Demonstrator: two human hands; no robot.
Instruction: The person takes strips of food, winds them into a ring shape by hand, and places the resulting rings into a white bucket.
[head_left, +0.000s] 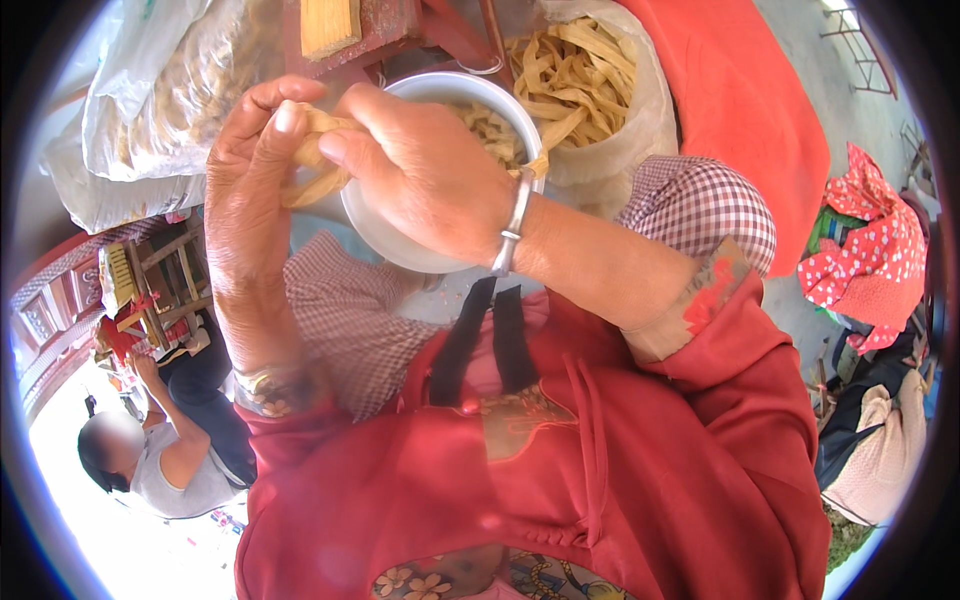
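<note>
Tan, ribbon-like strips (328, 124) of a pliable material, perhaps dried tofu skin or plant fibre, are pinched between my two hands. My left hand (259, 150) holds them at the upper left with thumb and fingers, and a loop hangs below. My right hand (427, 169), with a metal bangle at the wrist, grips the same strips beside it. Beneath the hands stands a white round tub (534, 129) with small tan pieces (491, 131) inside. One strip crosses the tub's right rim near the bangle, towards a sack (645, 142) full of long tan strips (577, 75).
Filled clear plastic bags (161, 97) stand at upper left. A red wooden stand (382, 37) bearing a yellow block (330, 28) is behind the tub. Red cloth (750, 127) lies right of the sack. Another person (176, 465) sits at lower left.
</note>
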